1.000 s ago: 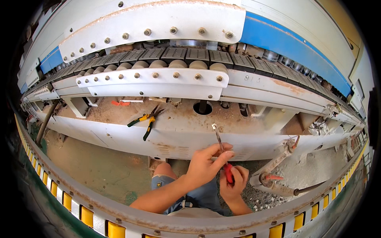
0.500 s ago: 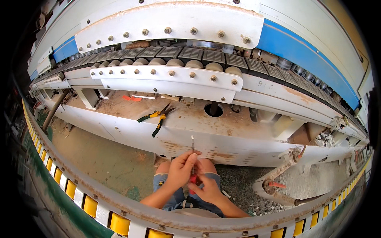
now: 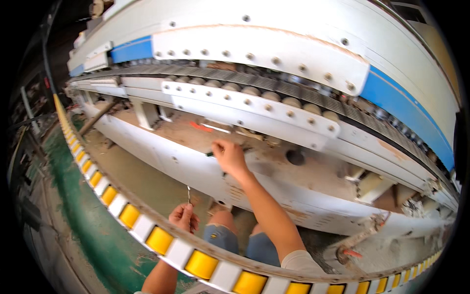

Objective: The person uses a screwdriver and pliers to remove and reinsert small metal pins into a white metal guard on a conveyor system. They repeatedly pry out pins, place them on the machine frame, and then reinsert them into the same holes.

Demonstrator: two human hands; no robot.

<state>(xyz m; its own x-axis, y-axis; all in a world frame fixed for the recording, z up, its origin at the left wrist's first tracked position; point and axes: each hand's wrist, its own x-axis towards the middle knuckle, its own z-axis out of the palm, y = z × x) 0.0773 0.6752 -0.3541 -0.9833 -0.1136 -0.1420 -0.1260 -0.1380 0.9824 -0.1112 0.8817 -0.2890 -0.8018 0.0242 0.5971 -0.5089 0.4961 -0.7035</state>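
My left hand is closed around a thin metal rod, which points upward with a small pale tip. Its lower end is hidden by my fingers. On the machine's dusty ledge, my right hand has its fingers curled at the pliers. The hand covers most of the pliers; only a bit of dark green handle shows beside my fingertips. Motion blurs this spot slightly.
Across the front runs a white machine with a dark segmented conveyor chain and a white bolted roller guard. A round hole opens in the ledge. Orange scraps lie there. A rail with yellow rollers curves around me.
My hands have separated. The right has let go of a red-handled thing and reached forward to the pliers; the left has moved left with the rod. The view has turned left.
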